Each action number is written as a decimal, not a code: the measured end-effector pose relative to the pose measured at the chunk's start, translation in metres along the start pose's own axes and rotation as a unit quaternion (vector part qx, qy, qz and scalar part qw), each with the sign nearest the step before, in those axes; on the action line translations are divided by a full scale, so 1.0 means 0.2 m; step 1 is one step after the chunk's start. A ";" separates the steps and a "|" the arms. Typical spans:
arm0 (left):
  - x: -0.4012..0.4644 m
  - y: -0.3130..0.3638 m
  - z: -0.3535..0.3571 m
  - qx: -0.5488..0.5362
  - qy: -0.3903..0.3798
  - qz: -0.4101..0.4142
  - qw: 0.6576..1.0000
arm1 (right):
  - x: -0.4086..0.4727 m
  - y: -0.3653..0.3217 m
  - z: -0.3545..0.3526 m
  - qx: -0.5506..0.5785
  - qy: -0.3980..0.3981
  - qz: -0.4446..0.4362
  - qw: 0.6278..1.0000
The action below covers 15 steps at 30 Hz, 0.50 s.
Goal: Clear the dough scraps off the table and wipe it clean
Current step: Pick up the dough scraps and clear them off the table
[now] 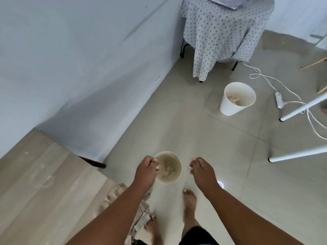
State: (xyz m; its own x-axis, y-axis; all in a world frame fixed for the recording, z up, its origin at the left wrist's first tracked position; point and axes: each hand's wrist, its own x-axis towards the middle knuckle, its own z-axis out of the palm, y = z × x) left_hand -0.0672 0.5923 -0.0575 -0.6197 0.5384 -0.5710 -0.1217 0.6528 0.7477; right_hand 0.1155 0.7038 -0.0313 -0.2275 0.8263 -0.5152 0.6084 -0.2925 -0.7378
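A small white bin point(178, 161) stands on the tiled floor beside the table, with pale dough scraps point(167, 169) in its bottom. My left hand point(146, 169) hovers over the bin's left rim with its fingers curled in; I see nothing held in it. My right hand point(201, 171) hangs just right of the bin, also curled, with nothing visible in it. The wooden table point(44, 183) fills the lower left, its top streaked with flour smears. A crumpled, dough-stained cloth point(115, 193) lies at the table's edge, partly hidden by my left forearm.
A second white bin point(228, 106) with scraps stands further off on the floor. Behind it is a table under a dotted cloth point(224, 32). White furniture legs point(300, 108) and a white cable point(265, 78) with a power strip point(279, 99) lie at right. My bare feet point(190, 200) stand below the bin.
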 end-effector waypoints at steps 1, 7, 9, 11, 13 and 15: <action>0.01 0.01 0.03 -0.014 0.010 -0.015 1.000 | 0.05 0.01 -0.01 -0.007 -0.015 -0.001 1.000; 0.05 0.02 0.24 -0.106 0.062 -0.105 0.987 | 0.35 0.05 -0.06 -0.068 -0.104 -0.019 0.992; 0.07 0.01 0.32 -0.129 0.077 -0.139 0.979 | 0.43 0.07 -0.05 -0.075 -0.118 -0.017 0.990; 0.10 -0.02 0.39 -0.140 0.096 -0.151 0.974 | 0.50 0.09 -0.04 -0.086 -0.134 -0.015 0.987; 0.15 -0.05 0.44 -0.143 0.107 -0.151 0.972 | 0.57 0.13 0.00 -0.092 -0.145 -0.008 0.985; 0.22 -0.09 0.49 -0.146 0.115 -0.162 0.969 | 0.64 0.18 0.05 -0.100 -0.149 0.002 0.984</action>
State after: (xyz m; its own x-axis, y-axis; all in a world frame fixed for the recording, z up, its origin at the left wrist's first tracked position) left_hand -0.0163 0.6560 -0.1298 -0.6655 0.1756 -0.7254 -0.5312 0.5713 0.6257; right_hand 0.1014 0.7942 -0.1273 -0.4187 0.6394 -0.6448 0.7405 -0.1706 -0.6500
